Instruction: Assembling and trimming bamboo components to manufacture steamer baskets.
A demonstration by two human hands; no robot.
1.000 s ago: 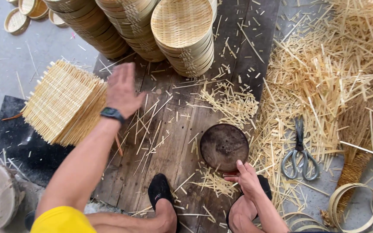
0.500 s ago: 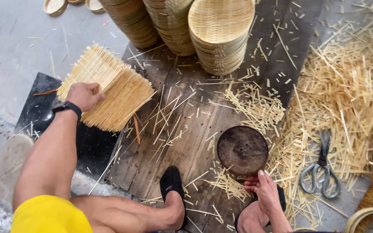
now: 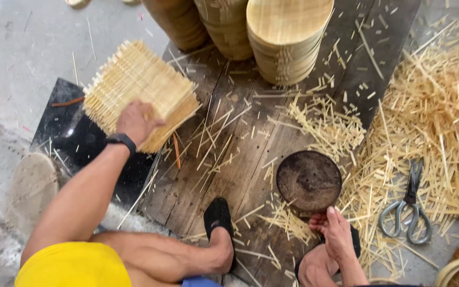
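My left hand (image 3: pixel 135 121) rests on top of a stack of square woven bamboo mats (image 3: pixel 139 90) at the upper left, fingers curled over the stack's near edge; a dark watch sits on the wrist. My right hand (image 3: pixel 336 229) lies at the lower right, fingertips touching the near rim of a round dark metal disc (image 3: pixel 309 179) that lies flat on the wooden board (image 3: pixel 229 175). Whether the right hand grips the disc is unclear. Loose bamboo slivers are scattered around both hands.
Stacks of round woven bamboo trays (image 3: pixel 288 37) stand at the top. Scissors (image 3: pixel 409 204) lie in a heap of bamboo strips (image 3: pixel 442 127) at the right. A black mat (image 3: pixel 70 138) lies under the square stack. My black shoe (image 3: pixel 218 215) rests on the board.
My left hand has slid from the far edge of the mat stack to its near side on top. The view shifted left and closer. The right hand stays by the disc.
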